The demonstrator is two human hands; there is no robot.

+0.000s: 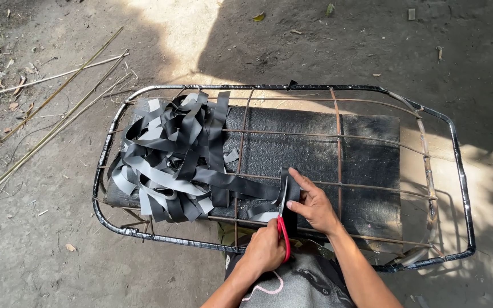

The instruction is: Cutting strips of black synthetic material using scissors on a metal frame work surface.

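Note:
My left hand (265, 252) grips the red handles of a pair of scissors (283, 228), whose blades point away from me and stand across a black rubber strip (241, 185). My right hand (314, 205) pinches the strip's end just right of the blades. The strip runs left into a tangled pile of black and grey strips (169, 154). All of it lies on a rusty wire frame (104, 165) with a taped rim, set over a black textured mat (366, 154).
The frame rests on bare dirt ground in patchy sun and shade. Several long thin bamboo sticks (47, 108) lie on the ground at the left. Dry leaves are scattered about. A grey cloth (298, 285) covers my lap at the bottom edge.

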